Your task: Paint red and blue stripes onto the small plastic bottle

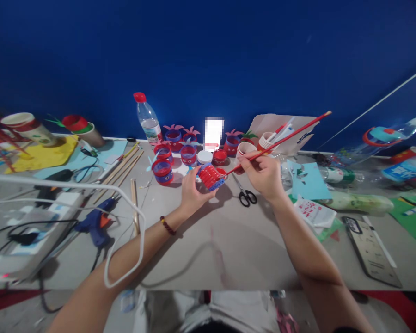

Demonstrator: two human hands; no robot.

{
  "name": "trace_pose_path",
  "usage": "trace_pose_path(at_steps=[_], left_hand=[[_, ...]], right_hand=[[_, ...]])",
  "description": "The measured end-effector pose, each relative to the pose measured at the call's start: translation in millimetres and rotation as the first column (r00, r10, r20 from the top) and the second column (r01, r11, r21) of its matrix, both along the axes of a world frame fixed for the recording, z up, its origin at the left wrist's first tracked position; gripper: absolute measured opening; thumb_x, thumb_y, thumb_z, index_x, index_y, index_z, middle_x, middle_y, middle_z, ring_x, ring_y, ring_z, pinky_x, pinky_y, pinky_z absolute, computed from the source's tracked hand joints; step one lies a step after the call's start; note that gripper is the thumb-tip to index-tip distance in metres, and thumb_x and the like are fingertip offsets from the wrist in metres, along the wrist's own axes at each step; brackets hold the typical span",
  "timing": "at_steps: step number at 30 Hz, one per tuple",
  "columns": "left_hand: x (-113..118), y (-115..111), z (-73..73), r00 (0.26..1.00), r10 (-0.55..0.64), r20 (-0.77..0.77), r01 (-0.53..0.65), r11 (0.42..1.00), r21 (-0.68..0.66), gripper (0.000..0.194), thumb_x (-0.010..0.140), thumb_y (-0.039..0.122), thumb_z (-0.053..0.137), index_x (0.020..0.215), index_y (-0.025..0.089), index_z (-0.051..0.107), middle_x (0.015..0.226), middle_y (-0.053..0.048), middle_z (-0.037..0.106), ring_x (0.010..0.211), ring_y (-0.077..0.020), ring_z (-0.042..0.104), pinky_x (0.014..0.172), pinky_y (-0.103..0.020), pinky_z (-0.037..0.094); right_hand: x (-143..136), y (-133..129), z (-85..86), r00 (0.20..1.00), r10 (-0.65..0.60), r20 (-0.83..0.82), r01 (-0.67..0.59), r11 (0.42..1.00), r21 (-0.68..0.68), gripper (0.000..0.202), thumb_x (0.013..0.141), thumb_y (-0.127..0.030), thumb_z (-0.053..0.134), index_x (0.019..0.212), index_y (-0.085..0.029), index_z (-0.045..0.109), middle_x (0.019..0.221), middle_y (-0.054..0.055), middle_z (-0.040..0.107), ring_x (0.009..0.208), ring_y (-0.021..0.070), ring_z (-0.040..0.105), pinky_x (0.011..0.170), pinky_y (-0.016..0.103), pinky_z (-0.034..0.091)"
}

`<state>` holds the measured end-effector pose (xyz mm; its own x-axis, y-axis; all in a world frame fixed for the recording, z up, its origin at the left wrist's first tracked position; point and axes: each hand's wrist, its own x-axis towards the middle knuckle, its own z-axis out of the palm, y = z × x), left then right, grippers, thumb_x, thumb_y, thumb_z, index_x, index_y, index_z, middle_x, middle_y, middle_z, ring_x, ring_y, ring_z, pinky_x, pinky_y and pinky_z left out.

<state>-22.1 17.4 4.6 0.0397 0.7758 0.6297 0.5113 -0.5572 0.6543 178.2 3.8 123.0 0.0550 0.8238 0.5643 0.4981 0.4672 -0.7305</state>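
Tilted on its side, a small cup point(211, 176) painted red with blue bands at its ends sits in my left hand point(191, 192), whose fingers wrap round it. My right hand point(263, 175) pinches a long red paintbrush point(287, 139); its tip touches or nearly touches the cup's red side. Just behind are an open jar of red paint point(220, 156) and a jar with a white top point(204, 157). Several finished-looking red and blue cups point(162, 173) with paper leaves stand to the left of these. Black-handled scissors point(247, 198) lie under my right hand.
A clear bottle with a red cap point(147, 121) stands at the back. On the left are a blue glue gun point(97, 221), a power strip point(52, 226), a white cable point(143, 226) and wooden sticks point(119, 178). A phone point(370, 252) and plastic bottles point(343, 175) lie right.
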Motion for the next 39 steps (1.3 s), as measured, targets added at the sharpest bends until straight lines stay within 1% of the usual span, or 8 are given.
trace_pose_path(at_steps=[7, 13, 19, 22, 26, 29, 33, 39], left_hand=[[-0.4, 0.1, 1.0, 1.0, -0.015, 0.009, 0.015, 1.0, 0.001, 0.076, 0.07, 0.039, 0.082, 0.135, 0.023, 0.045, 0.126, -0.01, 0.062, 0.114, -0.0283, 0.061, 0.1, -0.045, 0.047], [-0.8, 0.1, 2.2, 1.0, -0.018, 0.011, 0.018, 1.0, 0.004, 0.075, 0.07, 0.04, 0.082, 0.134, 0.023, 0.046, 0.124, -0.011, 0.063, 0.112, -0.0284, 0.062, 0.099, -0.045, 0.048], [-1.4, -0.3, 2.1, 1.0, -0.015, 0.017, 0.015, 1.0, -0.016, 0.076, 0.07, 0.04, 0.083, 0.134, 0.023, 0.046, 0.125, -0.011, 0.063, 0.111, -0.0283, 0.062, 0.098, -0.046, 0.048], [-0.9, 0.0, 1.9, 1.0, -0.014, 0.011, 0.014, 1.0, -0.009, 0.075, 0.069, 0.04, 0.083, 0.133, 0.023, 0.046, 0.124, -0.011, 0.063, 0.111, -0.0281, 0.062, 0.097, -0.045, 0.048], [0.1, 0.1, 0.8, 1.0, -0.02, -0.006, 0.02, 1.0, -0.004, 0.075, 0.071, 0.043, 0.082, 0.133, 0.023, 0.046, 0.123, -0.01, 0.063, 0.111, -0.0277, 0.062, 0.098, -0.045, 0.047], [-0.1, -0.1, -0.1, 1.0, -0.024, -0.019, 0.024, 1.0, 0.012, 0.076, 0.071, 0.043, 0.081, 0.135, 0.024, 0.045, 0.123, -0.009, 0.062, 0.112, -0.0277, 0.061, 0.099, -0.045, 0.046], [-1.3, -0.5, -0.4, 0.999, -0.024, -0.024, 0.025, 1.0, 0.006, 0.075, 0.07, 0.041, 0.081, 0.134, 0.024, 0.046, 0.121, -0.009, 0.062, 0.11, -0.0276, 0.059, 0.093, -0.043, 0.049], [-1.5, -0.8, 0.0, 0.999, -0.02, -0.025, 0.02, 1.0, 0.006, 0.076, 0.069, 0.039, 0.083, 0.135, 0.025, 0.046, 0.121, -0.009, 0.062, 0.11, -0.0272, 0.058, 0.096, -0.045, 0.048]], right_hand=[[-0.7, -0.3, 2.4, 0.996, 0.034, -0.086, -0.034, 0.999, -0.001, 0.034, 0.087, -0.051, 0.067, 0.073, -0.019, 0.068, 0.071, 0.005, 0.074, 0.059, 0.0181, 0.072, 0.057, 0.03, 0.062], [-1.4, 0.9, -0.3, 1.0, 0.019, -0.014, -0.02, 1.0, -0.01, 0.031, 0.089, -0.043, 0.066, 0.069, -0.019, 0.066, 0.071, 0.005, 0.074, 0.057, 0.0171, 0.07, 0.054, 0.029, 0.059], [0.6, 1.2, 1.7, 0.999, -0.006, -0.032, 0.006, 1.0, -0.002, 0.032, 0.087, -0.047, 0.067, 0.072, -0.019, 0.067, 0.07, 0.005, 0.074, 0.059, 0.0177, 0.071, 0.058, 0.031, 0.061], [1.5, 1.9, 1.3, 0.995, -0.017, -0.097, 0.014, 0.999, -0.031, 0.034, 0.085, -0.051, 0.07, 0.072, -0.02, 0.067, 0.067, 0.004, 0.073, 0.057, 0.018, 0.071, 0.057, 0.031, 0.062], [-0.6, 3.3, -5.5, 0.971, 0.038, -0.236, -0.06, 0.994, -0.089, 0.032, 0.083, -0.051, 0.072, 0.079, -0.02, 0.067, 0.066, 0.003, 0.072, 0.057, 0.0185, 0.072, 0.06, 0.032, 0.064], [-6.0, 2.4, -9.2, 0.982, 0.062, -0.177, -0.079, 0.993, -0.09, 0.027, 0.086, -0.045, 0.069, 0.078, -0.019, 0.067, 0.073, 0.004, 0.074, 0.062, 0.0187, 0.073, 0.062, 0.032, 0.063], [-10.6, 0.2, -5.9, 1.0, 0.016, -0.025, -0.017, 0.999, -0.036, 0.026, 0.087, -0.042, 0.067, 0.074, -0.019, 0.067, 0.07, 0.004, 0.074, 0.06, 0.0185, 0.071, 0.059, 0.031, 0.06], [0.9, 3.6, -0.9, 0.996, -0.07, -0.051, 0.068, 0.997, -0.032, 0.03, 0.085, -0.047, 0.07, 0.072, -0.021, 0.065, 0.066, 0.004, 0.073, 0.058, 0.0193, 0.072, 0.057, 0.032, 0.061]])
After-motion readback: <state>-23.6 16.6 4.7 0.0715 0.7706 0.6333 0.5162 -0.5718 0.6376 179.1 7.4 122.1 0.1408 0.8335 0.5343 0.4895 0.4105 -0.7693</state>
